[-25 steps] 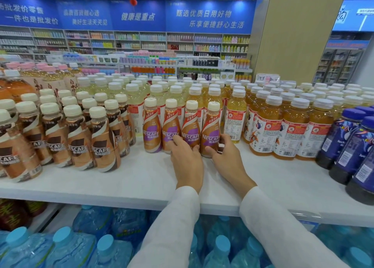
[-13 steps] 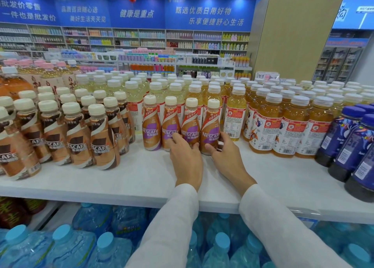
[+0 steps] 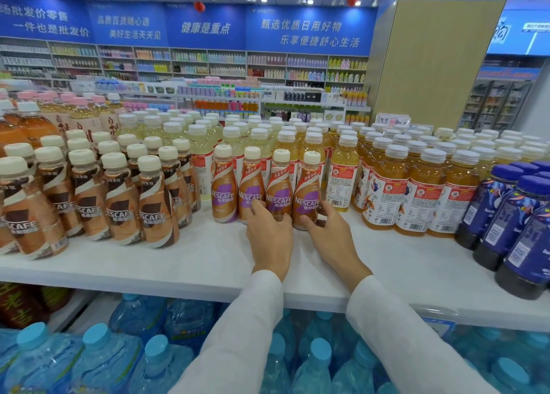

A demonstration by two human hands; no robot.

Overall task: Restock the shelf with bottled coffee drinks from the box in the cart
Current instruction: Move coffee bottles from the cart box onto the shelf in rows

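Glossy plastic coffee bottles (image 3: 306, 194) on a smooth white shelf (image 3: 178, 262).

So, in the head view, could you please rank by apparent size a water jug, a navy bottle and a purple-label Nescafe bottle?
1. water jug
2. navy bottle
3. purple-label Nescafe bottle
Jug and navy bottle sit nearer the camera, so real sizes are unsure.
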